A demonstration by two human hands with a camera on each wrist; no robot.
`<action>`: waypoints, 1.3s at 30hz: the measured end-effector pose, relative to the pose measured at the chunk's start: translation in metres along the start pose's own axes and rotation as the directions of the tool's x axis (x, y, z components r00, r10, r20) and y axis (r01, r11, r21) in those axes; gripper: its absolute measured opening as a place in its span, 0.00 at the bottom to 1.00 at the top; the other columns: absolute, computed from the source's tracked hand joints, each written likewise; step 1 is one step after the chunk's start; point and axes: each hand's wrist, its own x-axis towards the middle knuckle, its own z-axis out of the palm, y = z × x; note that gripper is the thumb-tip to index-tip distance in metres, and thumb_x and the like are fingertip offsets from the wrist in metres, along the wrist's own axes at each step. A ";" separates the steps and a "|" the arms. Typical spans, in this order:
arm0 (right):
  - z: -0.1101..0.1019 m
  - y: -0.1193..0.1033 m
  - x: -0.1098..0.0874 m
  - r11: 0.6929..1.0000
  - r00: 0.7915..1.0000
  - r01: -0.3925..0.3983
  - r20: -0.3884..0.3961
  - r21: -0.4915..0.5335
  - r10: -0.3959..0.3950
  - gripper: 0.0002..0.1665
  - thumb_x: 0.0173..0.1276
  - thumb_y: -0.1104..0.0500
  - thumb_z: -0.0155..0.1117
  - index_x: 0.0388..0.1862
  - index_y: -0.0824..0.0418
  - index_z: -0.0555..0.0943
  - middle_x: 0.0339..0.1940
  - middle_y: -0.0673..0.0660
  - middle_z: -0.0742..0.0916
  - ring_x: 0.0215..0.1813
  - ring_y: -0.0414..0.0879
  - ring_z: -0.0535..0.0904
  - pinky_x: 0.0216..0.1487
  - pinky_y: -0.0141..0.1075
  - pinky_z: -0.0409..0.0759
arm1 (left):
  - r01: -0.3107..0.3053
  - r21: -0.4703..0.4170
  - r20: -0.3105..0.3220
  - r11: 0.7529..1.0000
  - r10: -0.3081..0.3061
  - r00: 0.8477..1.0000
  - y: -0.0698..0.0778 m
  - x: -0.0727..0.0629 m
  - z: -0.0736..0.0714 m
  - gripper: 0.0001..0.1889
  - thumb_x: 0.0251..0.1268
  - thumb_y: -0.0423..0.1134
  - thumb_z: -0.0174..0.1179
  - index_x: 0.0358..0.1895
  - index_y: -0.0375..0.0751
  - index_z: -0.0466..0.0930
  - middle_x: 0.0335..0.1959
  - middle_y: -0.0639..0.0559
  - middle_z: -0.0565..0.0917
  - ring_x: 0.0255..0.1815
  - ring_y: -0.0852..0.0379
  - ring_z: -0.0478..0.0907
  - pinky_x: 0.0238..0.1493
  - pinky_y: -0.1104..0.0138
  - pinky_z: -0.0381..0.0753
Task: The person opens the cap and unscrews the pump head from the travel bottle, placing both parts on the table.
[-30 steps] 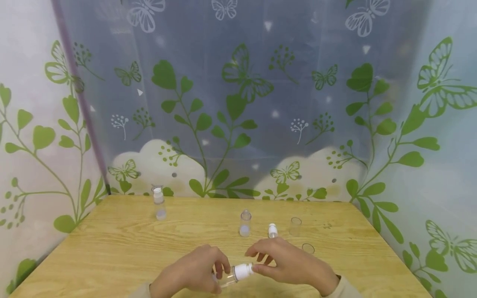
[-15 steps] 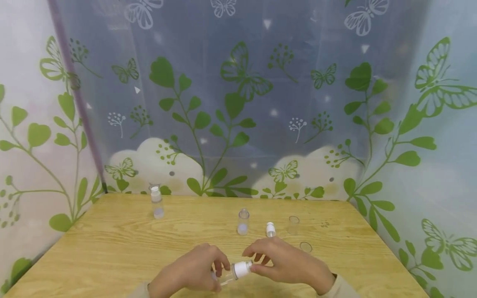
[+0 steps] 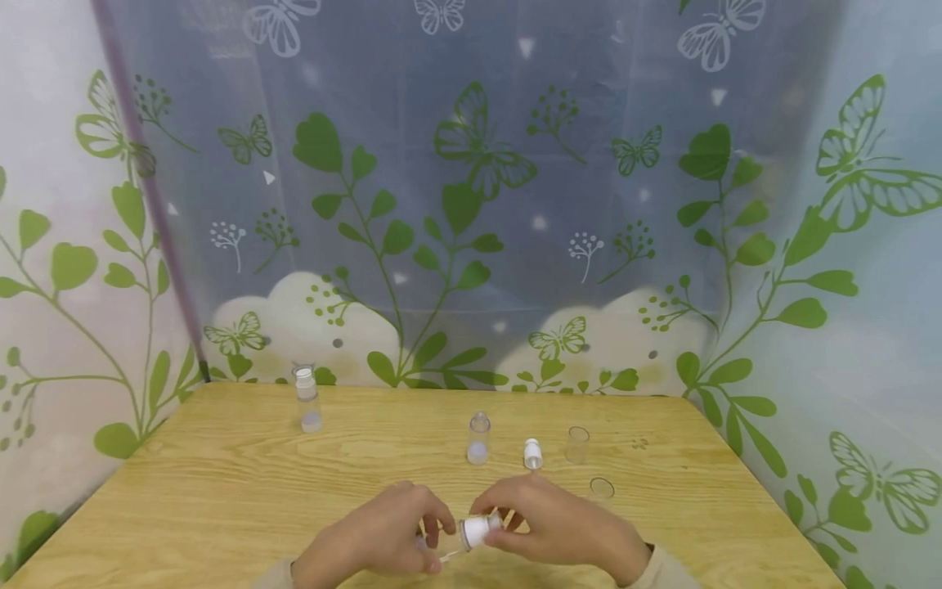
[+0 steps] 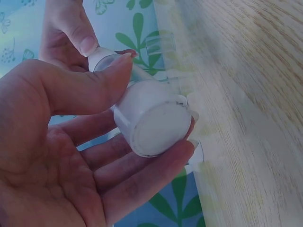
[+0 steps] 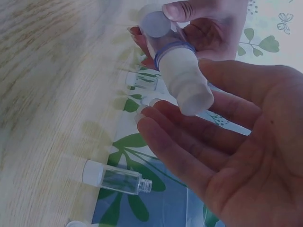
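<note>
A small clear pump bottle (image 3: 450, 558) with a white pump top (image 3: 477, 530) is held tilted between my two hands, low in the head view. My left hand (image 3: 390, 528) grips its body; the left wrist view shows the bottle's round white base (image 4: 158, 125) between thumb and fingers. My right hand (image 3: 562, 523) has its thumb and index finger on the pump top, and its other fingers extend below, as the right wrist view shows. The pump top is seated on the bottle, with a dark ring below it.
On the wooden table (image 3: 243, 491), another pump bottle (image 3: 309, 405) stands at back left. A clear bottle with a bare neck (image 3: 478, 442) stands mid-back. Right of it are a loose white pump top (image 3: 533, 454) and two clear covers (image 3: 578, 446). Patterned curtains surround the table.
My right hand has moved slightly left, and its fingers have come closer round the pump top. My left hand keeps its hold on the bottle. The view has shifted a little.
</note>
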 end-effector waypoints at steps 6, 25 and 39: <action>0.004 0.000 0.003 1.000 1.000 -0.013 0.003 0.006 0.013 0.16 0.80 0.55 0.59 0.59 0.59 0.84 0.53 0.52 0.90 0.49 0.30 0.83 0.43 0.22 0.83 | -0.021 -0.014 0.003 1.000 0.021 1.000 0.001 0.002 0.001 0.16 0.51 0.30 0.74 0.46 0.40 0.89 0.31 0.55 0.89 0.27 0.71 0.77 0.32 0.74 0.79; 0.007 0.002 0.007 0.986 0.989 0.132 -0.052 -0.105 -0.138 0.09 0.76 0.60 0.63 0.48 0.60 0.87 0.37 0.50 0.92 0.33 0.21 0.77 0.35 0.17 0.78 | -0.037 -0.066 0.005 0.997 0.038 0.999 0.004 0.004 0.004 0.14 0.52 0.26 0.72 0.44 0.38 0.88 0.29 0.56 0.87 0.24 0.71 0.76 0.30 0.75 0.79; 0.010 0.002 0.007 0.967 0.967 0.218 -0.106 -0.133 -0.233 0.12 0.69 0.66 0.69 0.51 0.65 0.88 0.45 0.56 0.93 0.45 0.33 0.88 0.40 0.16 0.80 | -0.046 -0.096 0.019 0.994 0.048 0.999 0.001 0.003 0.004 0.16 0.50 0.23 0.67 0.45 0.35 0.89 0.30 0.56 0.88 0.27 0.71 0.78 0.32 0.75 0.81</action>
